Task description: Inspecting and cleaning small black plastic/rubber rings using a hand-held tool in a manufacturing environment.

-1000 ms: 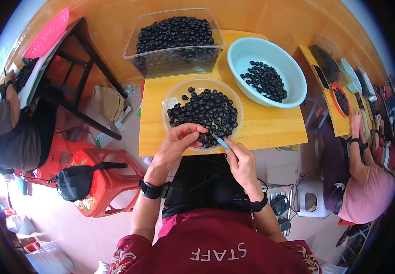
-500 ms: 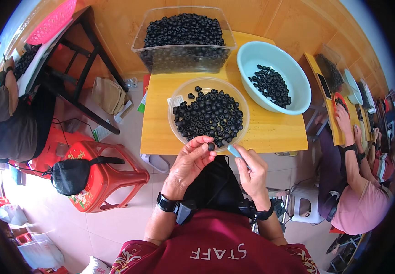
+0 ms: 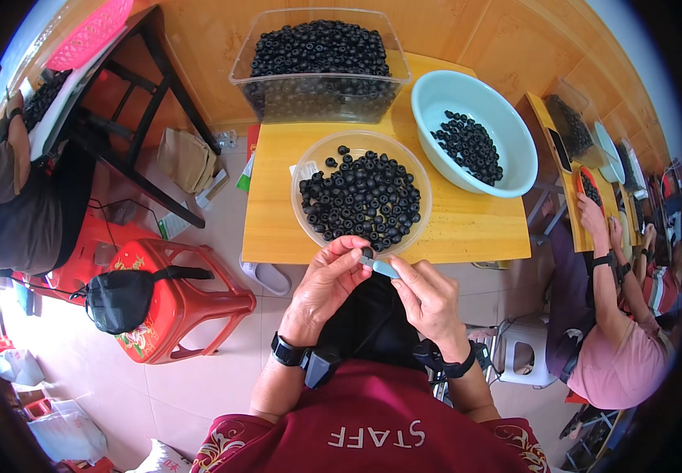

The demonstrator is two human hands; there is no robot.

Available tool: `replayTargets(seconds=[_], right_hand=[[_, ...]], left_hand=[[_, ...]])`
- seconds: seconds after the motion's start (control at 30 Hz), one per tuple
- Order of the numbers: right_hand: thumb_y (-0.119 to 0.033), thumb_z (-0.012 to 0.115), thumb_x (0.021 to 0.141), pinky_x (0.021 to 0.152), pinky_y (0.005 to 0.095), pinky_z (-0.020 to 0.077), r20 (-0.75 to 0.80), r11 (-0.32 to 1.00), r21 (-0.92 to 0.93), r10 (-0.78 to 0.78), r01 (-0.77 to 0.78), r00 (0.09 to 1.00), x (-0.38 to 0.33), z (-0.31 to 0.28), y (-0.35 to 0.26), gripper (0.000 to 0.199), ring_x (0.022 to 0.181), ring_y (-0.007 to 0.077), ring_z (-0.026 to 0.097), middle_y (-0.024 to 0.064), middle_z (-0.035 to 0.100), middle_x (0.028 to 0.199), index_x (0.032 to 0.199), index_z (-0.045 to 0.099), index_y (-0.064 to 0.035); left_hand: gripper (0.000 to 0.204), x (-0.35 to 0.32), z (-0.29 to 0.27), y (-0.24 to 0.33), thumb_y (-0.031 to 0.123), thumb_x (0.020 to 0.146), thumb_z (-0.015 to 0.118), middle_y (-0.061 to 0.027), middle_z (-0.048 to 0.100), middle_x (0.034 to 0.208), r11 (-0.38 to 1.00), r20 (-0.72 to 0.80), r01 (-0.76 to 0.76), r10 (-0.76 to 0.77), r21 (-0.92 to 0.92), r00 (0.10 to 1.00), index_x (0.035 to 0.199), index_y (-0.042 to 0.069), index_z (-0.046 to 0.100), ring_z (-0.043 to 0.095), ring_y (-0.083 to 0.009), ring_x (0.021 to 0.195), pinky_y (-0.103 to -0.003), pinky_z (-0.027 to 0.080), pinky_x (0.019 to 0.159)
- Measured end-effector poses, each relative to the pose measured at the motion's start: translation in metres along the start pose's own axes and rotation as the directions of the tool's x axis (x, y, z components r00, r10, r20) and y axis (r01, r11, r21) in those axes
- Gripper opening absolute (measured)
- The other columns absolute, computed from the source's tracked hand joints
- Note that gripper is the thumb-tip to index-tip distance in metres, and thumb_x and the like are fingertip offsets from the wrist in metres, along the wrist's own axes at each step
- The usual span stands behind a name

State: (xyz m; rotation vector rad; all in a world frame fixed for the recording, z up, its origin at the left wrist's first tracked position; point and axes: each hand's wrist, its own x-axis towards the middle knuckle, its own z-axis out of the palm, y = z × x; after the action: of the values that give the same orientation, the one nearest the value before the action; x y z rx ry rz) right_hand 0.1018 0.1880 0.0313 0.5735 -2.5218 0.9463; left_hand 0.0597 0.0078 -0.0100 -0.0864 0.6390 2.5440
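Observation:
Between the fingertips of my left hand [image 3: 330, 276] is a small round black piece [image 3: 368, 252], like a rubber ring or bead. My right hand [image 3: 427, 293] is closed on a small knife with a light blue handle [image 3: 386, 269]; its short grey blade touches the black piece. Just beyond both hands, a round clear bowl [image 3: 297, 206] on the yellow table [image 3: 467, 236] holds many of the same black pieces, most showing a hole. The black piece is partly covered by my fingers.
Behind the bowl stands a clear rectangular bin [image 3: 317, 102] full of black pieces. A light blue basin [image 3: 524, 150] with more pieces is at the right. A red stool [image 3: 191, 303] stands left on the floor. Co-workers sit at both sides, one in a pink shirt [image 3: 625, 359].
My right hand has moved slightly left, bringing the blade against the black piece. At the right, the co-worker's hand has shifted down from the red tray's contents to its near edge.

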Motion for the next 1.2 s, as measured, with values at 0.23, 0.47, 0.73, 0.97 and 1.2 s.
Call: replayTargets(seconds=[0.23, 0.47, 0.73, 0.97, 1.2], right_hand=[[-0.004, 0.068, 0.078, 0.049, 0.0361, 0.0447, -0.004, 1.0, -0.021, -0.011, 0.01, 1.0, -0.001, 0.001, 0.002, 0.037, 0.054, 0.024, 0.056, 0.007, 0.052, 0.069, 0.114, 0.063, -0.007], [-0.004, 0.069, 0.077, 0.049, 0.0359, 0.0442, -0.008, 0.999, -0.033, -0.019, 0.019, 1.0, 0.001, -0.001, 0.006, 0.039, 0.054, 0.0234, 0.054, 0.0068, 0.049, 0.068, 0.116, 0.063, -0.0076], [-0.001, 0.067, 0.078, 0.052, 0.0363, 0.0455, -0.023, 0.983, -0.174, 0.059, -0.062, 0.998, 0.006, 0.005, 0.023, 0.039, 0.058, 0.0259, 0.057, 0.0089, 0.053, 0.071, 0.116, 0.063, -0.0071], [0.007, 0.064, 0.079, 0.053, 0.0324, 0.0413, -0.223, 0.971, -0.057, 0.213, -0.231, 0.951, 0.004, -0.007, 0.042, 0.035, 0.055, 0.0227, 0.05, 0.0115, 0.05, 0.069, 0.113, 0.065, -0.0034], [0.002, 0.063, 0.081, 0.054, 0.0355, 0.0425, -0.172, 0.955, -0.034, 0.286, -0.296, 0.943, -0.002, 0.003, 0.038, 0.03, 0.057, 0.0258, 0.053, 0.0118, 0.051, 0.069, 0.111, 0.065, -0.004]], left_hand=[[0.016, 0.0, 0.0, 0.001, 0.009, 0.09, 0.061, -0.0038, 0.063, 0.089, 1.0, 0.021, 0.016, -0.016, -0.004, 1.0, 0.105, 0.003, 0.061, 0.061, -0.011, 0.077, -0.025, 0.053, 0.074], [0.014, -0.001, 0.002, 0.003, 0.009, 0.09, 0.062, -0.0044, 0.062, 0.088, 0.999, 0.037, 0.04, -0.04, 0.001, 0.998, 0.103, 0.003, 0.06, 0.059, -0.0117, 0.076, -0.025, 0.052, 0.072], [0.014, -0.003, 0.007, 0.011, 0.009, 0.089, 0.064, -0.0056, 0.062, 0.088, 1.0, 0.015, 0.024, -0.024, 0.009, 1.0, 0.101, 0.003, 0.06, 0.059, -0.0129, 0.073, -0.026, 0.051, 0.072], [0.016, -0.013, 0.007, 0.014, 0.009, 0.088, 0.064, -0.0082, 0.06, 0.091, 0.995, 0.15, 0.047, -0.033, -0.089, 0.988, 0.102, 0.002, 0.061, 0.059, -0.0148, 0.076, -0.026, 0.05, 0.073], [0.016, -0.013, 0.005, 0.011, 0.007, 0.088, 0.064, -0.0079, 0.061, 0.092, 0.992, 0.122, 0.047, -0.033, -0.116, 0.992, 0.103, 0.003, 0.06, 0.059, -0.0152, 0.079, -0.026, 0.05, 0.076]])
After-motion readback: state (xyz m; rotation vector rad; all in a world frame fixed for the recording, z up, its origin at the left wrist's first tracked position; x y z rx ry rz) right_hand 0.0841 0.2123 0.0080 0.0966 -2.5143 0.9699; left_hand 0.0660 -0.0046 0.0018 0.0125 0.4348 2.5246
